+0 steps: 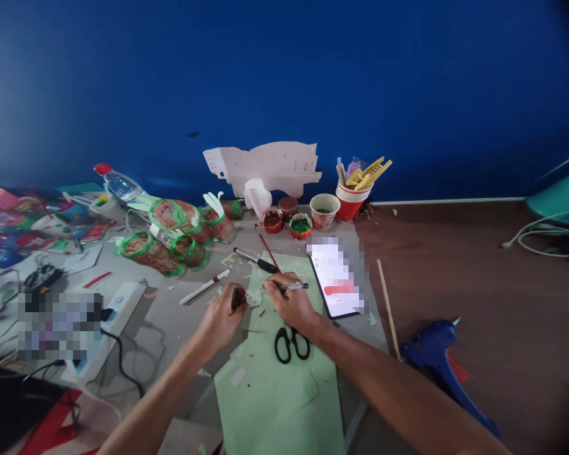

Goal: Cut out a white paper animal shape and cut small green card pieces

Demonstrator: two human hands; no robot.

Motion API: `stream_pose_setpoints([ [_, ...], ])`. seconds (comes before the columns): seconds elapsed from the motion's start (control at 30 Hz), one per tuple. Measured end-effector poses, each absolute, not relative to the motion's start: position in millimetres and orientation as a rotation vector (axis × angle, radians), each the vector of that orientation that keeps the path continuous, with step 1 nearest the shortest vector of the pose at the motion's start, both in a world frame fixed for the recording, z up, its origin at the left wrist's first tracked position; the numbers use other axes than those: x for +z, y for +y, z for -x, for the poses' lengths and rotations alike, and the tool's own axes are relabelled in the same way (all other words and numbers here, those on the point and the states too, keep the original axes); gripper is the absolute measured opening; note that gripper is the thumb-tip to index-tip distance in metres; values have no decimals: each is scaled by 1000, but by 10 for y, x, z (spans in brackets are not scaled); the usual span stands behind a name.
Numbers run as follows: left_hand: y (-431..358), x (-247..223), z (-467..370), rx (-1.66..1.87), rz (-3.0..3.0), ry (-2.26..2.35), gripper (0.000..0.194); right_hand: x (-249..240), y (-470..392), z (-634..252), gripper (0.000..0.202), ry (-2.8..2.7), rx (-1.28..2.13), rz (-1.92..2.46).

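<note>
My right hand (291, 303) is closed around a pen (298, 286), its shaft lying sideways over pale green paper (279, 404). Close by on the left, my left hand (225, 316) has its fingers curled in a pinch; what they hold, if anything, is hard to make out. Small pale paper scraps (253, 297) lie between the two hands. Below my right hand rest scissors (293, 346) with black handles, their blades hidden by the hand. A craft knife or dark-gripped pen (256, 259), a red paintbrush (267, 248) and a white marker (205, 286) lie just beyond.
Right of my hands lies a phone (334, 278) with its screen lit. Paint pots (300, 225), a paper cup (325, 212) and a red cup (351, 202) of tools stand behind. Green-rimmed brown jars (146, 253) and a power strip (123, 309) sit left, a blue glue gun (434, 347) right.
</note>
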State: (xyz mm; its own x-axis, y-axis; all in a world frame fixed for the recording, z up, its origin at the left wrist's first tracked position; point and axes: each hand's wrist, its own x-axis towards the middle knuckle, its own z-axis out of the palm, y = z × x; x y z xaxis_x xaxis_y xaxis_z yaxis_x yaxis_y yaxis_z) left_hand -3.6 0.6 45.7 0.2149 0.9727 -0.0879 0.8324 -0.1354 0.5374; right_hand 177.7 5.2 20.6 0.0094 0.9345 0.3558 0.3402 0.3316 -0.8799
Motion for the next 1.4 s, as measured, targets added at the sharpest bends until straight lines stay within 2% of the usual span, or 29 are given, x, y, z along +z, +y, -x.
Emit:
stream_pose_setpoints([
  [0.17, 180, 418, -44, 606, -1929, 1486, 11, 197, 43, -1788, 31, -1355, 787, 1199],
  [0.53, -115, 299, -102, 507, -2364, 1367, 15, 159, 54, -1762, 42, -1125, 1119, 1103],
  [0.77, -375, 302, -172, 544, -2412, 1405, 14, 148, 32, -1748, 41, -1174, 1085, 1140],
  [1.2, -459, 324, -160, 329, -2517, 1542, 16, 201, 56, -1757, 38, -1272, 969, 1155],
  [1.4, -493, 330, -47, 307, -2641, 1452, 25, 211, 62, -1752, 39, -1297, 951, 1133],
])
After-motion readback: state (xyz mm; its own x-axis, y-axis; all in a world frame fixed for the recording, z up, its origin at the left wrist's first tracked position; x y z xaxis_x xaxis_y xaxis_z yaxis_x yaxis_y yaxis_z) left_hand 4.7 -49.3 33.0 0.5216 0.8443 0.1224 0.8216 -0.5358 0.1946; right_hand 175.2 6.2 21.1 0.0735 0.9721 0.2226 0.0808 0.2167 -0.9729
